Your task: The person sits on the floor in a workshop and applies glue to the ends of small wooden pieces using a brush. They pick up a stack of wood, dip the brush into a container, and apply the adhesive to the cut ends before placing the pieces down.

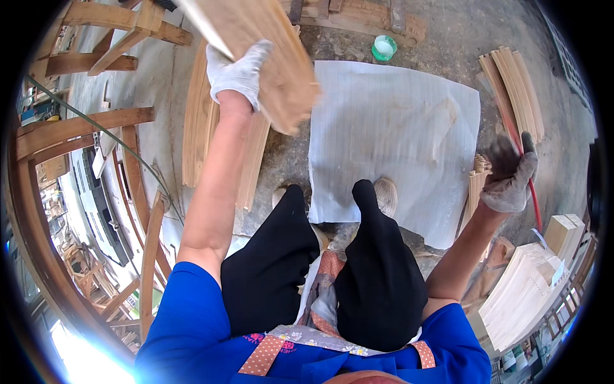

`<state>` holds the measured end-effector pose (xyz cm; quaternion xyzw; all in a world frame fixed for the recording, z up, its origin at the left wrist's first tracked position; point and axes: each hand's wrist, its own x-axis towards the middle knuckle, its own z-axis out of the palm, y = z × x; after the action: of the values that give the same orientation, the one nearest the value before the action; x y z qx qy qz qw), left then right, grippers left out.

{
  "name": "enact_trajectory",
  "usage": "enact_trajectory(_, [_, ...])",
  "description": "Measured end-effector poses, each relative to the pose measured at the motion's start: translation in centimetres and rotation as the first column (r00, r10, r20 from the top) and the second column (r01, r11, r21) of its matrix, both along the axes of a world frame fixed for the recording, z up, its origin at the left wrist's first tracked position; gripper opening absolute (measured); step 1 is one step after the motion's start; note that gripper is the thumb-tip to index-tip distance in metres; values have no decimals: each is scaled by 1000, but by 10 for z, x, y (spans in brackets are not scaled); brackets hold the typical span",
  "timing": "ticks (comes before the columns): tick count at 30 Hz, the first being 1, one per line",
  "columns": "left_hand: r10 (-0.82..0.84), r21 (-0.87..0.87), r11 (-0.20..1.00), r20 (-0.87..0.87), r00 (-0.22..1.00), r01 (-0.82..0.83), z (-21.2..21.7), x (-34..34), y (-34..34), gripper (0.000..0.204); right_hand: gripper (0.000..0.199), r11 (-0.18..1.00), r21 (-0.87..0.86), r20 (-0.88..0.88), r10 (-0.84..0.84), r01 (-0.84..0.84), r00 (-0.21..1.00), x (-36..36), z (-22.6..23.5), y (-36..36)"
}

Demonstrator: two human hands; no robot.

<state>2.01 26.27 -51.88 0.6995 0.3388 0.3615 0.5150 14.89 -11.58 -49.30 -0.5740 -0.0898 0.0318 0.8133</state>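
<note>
My left hand [240, 69], in a white glove, grips the edge of a flat wooden board [272, 54], possibly several stacked together. The board is tilted in the air at the upper middle, and its near end is blurred. Off to the right is my right hand [511, 176], in a grey glove with dark, motion-smeared fingers. A thin red hose or cord [535, 201] passes at that hand; whether the fingers hold it is unclear. Between my hands, a pale, wrinkled sheet [384, 141] lies on the floor in front of my feet.
Long wooden strips [197, 134] lie at the left, more strips [521, 96] at the far right. A green tub [384, 48] with whitish contents stands beyond the sheet. Wooden frames [83, 131] line the left side. Light wood blocks [521, 294] are stacked near my right elbow.
</note>
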Motion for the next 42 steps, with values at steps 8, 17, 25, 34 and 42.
enact_trajectory(8, [-195,397,408,-841,504,822,24,4,-59,35,56,515,-821,560,647,245,518,-26,37,103])
enact_trajectory(17, [-139,726,249,-628,766,641,30,15,-66,63,45,434,-901,298,586,18,753,-31,-37,108])
enact_trajectory(25, [-368,-695,607,186,911,387,-7,11,-64,60,45,810,-249,-414,407,-531,814,-30,-18,141])
enact_trajectory(34, [-110,-870,458,149,983,183,-10,16,-23,39,32,910,-308,-317,178,-279,931,58,-73,131])
enact_trajectory(42, [132,-836,547,138,982,44,-30,11,26,34,23,892,-348,-395,141,-290,908,118,-167,140])
